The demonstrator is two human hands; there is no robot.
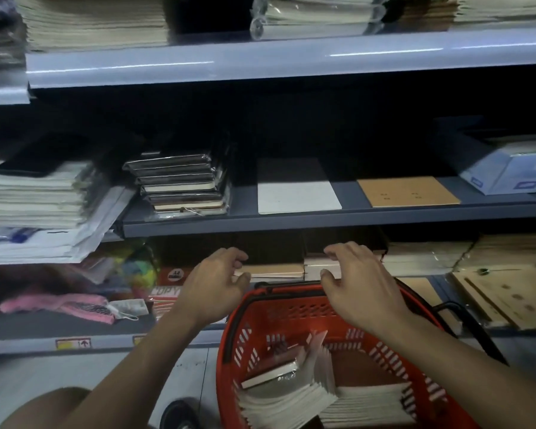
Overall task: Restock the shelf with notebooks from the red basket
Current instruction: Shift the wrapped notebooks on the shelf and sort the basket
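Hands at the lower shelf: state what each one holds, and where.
Left hand pinches the brown notebook stack at its left end. Right hand pinches the pale stack at its front right corner.

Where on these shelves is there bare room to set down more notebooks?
On the middle shelf: bare strips between the black notebook stack and the white sheet, and between that sheet and the brown notebook. The lower shelf is crowded where both hands reach.
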